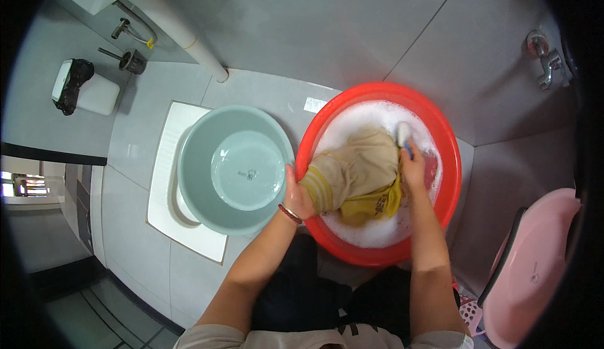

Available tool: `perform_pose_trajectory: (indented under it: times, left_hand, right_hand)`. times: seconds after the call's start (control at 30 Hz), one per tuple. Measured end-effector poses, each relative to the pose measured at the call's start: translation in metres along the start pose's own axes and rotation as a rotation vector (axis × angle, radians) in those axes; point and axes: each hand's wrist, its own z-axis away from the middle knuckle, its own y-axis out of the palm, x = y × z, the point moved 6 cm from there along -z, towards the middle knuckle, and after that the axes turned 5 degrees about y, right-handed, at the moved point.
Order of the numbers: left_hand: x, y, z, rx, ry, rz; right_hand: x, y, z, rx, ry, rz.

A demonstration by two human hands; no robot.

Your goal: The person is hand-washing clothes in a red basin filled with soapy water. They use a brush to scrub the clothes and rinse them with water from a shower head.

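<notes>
A red plastic basin [452, 179] holds sudsy water and a wet beige and yellow garment [373, 155]. My left hand [300, 197] is at the basin's left rim, on the garment's yellow-striped ribbed cuff, thumb raised; part of the hand is hidden by the cloth. Inside the basin, my right hand [414, 167] grips the blue handle of a brush [404, 134] with white bristles, at the garment's right edge. Foam [373, 113] surrounds the cloth. Left of the red basin, a pale green basin [191, 174] contains clear water.
The green basin stands over a white squat toilet [163, 203]. A wall tap [546, 66] is at upper right, a pink basin [524, 273] at lower right. A drain pipe [203, 52], toilet brush holder [133, 61] and white bin [98, 94] are at upper left.
</notes>
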Motion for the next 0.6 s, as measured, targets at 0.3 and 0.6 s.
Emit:
perform_pose_trajectory:
  times: [0.3,0.6]
  left_hand:
    - [-0.01,0.002,-0.022,-0.036,0.042,-0.015]
    - [-0.006,-0.005,-0.022,-0.012,0.041,-0.02]
  right_hand:
    - [0.083,0.088,0.203,0.543,-0.348,0.157]
    - [0.1,0.131,0.145,0.366,-0.359,0.237]
